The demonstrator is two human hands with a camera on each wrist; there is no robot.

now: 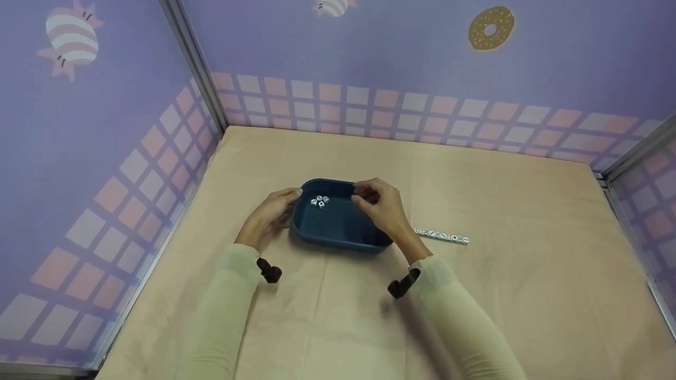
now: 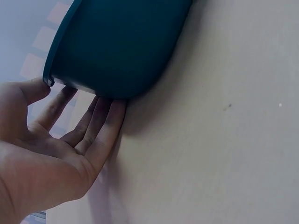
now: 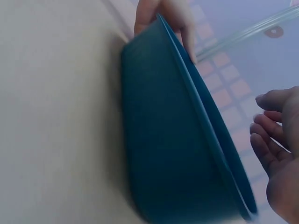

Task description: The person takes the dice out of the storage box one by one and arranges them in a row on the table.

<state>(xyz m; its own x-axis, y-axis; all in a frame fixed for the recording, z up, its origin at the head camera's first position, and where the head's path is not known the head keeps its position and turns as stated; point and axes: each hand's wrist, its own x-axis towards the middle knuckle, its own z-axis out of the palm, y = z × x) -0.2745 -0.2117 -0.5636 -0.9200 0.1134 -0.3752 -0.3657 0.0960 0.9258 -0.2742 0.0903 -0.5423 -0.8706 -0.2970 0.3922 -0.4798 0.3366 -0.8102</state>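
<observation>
A dark blue rectangular plastic tub (image 1: pixel 338 244) with rounded corners sits on the cloth-covered table, slightly tilted in the wrist views. Several white dice (image 1: pixel 320 201) lie grouped toward its far left corner. My left hand (image 1: pixel 273 210) holds the tub's left end, the thumb on the rim and the fingers (image 2: pixel 110 123) against the outside wall and its lower edge. Over the right part of the tub hovers my right hand (image 1: pixel 384 207). Its fingers (image 3: pixel 266 128) are loosely bent, with a gap to the thumb and nothing visible between them.
To the right of the tub, partly behind my right wrist, a straight row of white dice (image 1: pixel 442 236) lies on the beige tablecloth (image 1: pixel 528 285). Purple panels (image 1: pixel 369 53) with printed pink and white squares stand along the back and sides of the table.
</observation>
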